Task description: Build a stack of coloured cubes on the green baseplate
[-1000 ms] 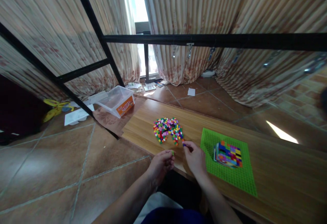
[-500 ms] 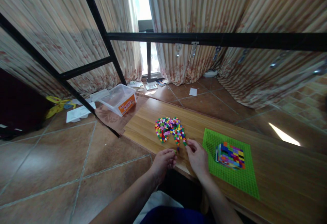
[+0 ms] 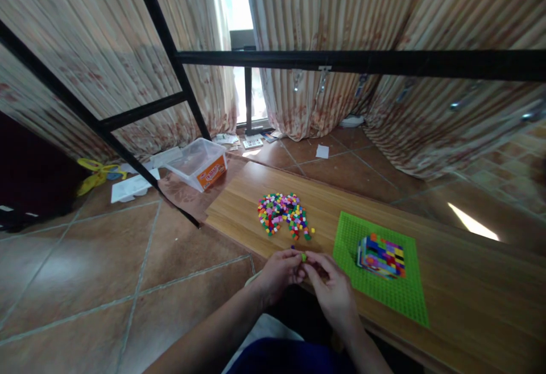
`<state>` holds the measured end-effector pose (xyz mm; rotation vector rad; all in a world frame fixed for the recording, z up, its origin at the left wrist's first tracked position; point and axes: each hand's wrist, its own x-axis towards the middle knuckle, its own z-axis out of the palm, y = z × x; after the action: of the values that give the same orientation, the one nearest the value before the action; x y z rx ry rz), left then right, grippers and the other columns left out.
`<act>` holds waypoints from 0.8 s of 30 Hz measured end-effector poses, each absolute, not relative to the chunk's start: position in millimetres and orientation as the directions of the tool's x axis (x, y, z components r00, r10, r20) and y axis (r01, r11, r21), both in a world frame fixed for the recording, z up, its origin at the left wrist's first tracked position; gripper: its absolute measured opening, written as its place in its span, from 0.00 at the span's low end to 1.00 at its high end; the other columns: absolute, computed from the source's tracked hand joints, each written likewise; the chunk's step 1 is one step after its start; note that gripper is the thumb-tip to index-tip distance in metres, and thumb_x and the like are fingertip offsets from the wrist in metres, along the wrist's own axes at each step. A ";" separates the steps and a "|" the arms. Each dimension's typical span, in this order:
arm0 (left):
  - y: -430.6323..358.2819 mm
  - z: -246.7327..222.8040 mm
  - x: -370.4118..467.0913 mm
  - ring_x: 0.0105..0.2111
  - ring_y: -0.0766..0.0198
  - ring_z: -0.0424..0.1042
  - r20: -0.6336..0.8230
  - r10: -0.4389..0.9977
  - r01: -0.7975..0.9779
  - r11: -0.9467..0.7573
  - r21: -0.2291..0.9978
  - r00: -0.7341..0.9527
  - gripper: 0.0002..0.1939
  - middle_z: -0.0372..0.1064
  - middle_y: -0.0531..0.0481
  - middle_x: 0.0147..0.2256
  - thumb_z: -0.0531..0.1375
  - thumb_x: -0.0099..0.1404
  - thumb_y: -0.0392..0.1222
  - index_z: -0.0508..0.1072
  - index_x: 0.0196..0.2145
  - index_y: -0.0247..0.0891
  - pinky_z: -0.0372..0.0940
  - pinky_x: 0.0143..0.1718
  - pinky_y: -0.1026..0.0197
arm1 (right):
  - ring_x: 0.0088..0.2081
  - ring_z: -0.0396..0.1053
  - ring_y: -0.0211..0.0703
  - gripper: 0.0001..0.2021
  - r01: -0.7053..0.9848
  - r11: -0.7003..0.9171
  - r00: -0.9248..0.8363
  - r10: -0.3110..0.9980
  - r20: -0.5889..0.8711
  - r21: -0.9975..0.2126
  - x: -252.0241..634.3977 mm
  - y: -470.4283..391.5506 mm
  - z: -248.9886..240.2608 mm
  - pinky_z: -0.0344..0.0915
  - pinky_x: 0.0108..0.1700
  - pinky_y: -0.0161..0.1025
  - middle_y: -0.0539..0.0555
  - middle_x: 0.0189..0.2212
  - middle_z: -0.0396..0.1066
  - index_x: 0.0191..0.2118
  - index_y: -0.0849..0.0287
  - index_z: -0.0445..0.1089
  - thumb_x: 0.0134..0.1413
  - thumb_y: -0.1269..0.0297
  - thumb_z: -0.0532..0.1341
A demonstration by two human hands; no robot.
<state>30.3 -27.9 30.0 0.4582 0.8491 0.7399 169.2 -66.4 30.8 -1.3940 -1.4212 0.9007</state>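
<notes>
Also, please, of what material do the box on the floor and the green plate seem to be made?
The box looks like clear, smooth plastic: the floor shows faintly through its walls.

The green plate seems to be plastic, perhaps semi-matt, judging by its even colour and moulded-looking studs.

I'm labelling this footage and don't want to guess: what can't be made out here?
All in the head view:
- Small lime-green plastic brick: shape, covered by fingertips.
- Right hand: whether it grips its own piece, hidden by its fingers.
- Heap of tiny multicoloured bricks: count, too small and overlapping.
- Multicoloured brick block: far side, hidden by the block itself.
- Long wooden table: right end, cut off by the picture's edge.
</notes>
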 end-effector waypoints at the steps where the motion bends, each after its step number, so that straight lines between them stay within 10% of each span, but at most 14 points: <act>1: -28.1 30.0 31.7 0.23 0.73 0.67 -0.507 0.730 -0.403 0.679 0.614 0.458 0.19 0.70 0.51 0.26 0.72 0.49 0.47 0.75 0.33 0.31 0.62 0.29 0.68 | 0.40 0.73 0.44 0.13 0.332 0.105 0.062 0.989 0.133 -0.937 170.9 -66.9 32.5 0.70 0.42 0.40 0.56 0.39 0.74 0.44 0.55 0.75 0.59 0.56 0.58; 14: -30.5 35.9 54.6 0.23 0.71 0.66 -0.489 0.690 -0.280 0.690 0.668 0.534 0.16 0.69 0.51 0.24 0.71 0.51 0.48 0.75 0.30 0.32 0.61 0.28 0.67 | 0.38 0.72 0.43 0.09 0.506 0.097 0.179 0.960 0.214 -0.857 190.1 -82.5 43.8 0.69 0.42 0.39 0.54 0.36 0.74 0.41 0.53 0.74 0.59 0.61 0.57; 24: 10.3 36.3 39.5 0.23 0.68 0.68 -0.430 0.878 -0.033 0.446 0.894 0.212 0.14 0.69 0.53 0.21 0.70 0.50 0.47 0.77 0.29 0.34 0.60 0.25 0.68 | 0.35 0.70 0.43 0.16 0.567 -0.105 0.503 0.830 0.242 -0.817 293.1 -67.8 76.4 0.68 0.39 0.41 0.55 0.39 0.74 0.41 0.55 0.75 0.54 0.50 0.60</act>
<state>39.5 10.3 36.3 0.9039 1.1892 0.7696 293.1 -67.8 76.4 -1.7902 -1.1735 0.3452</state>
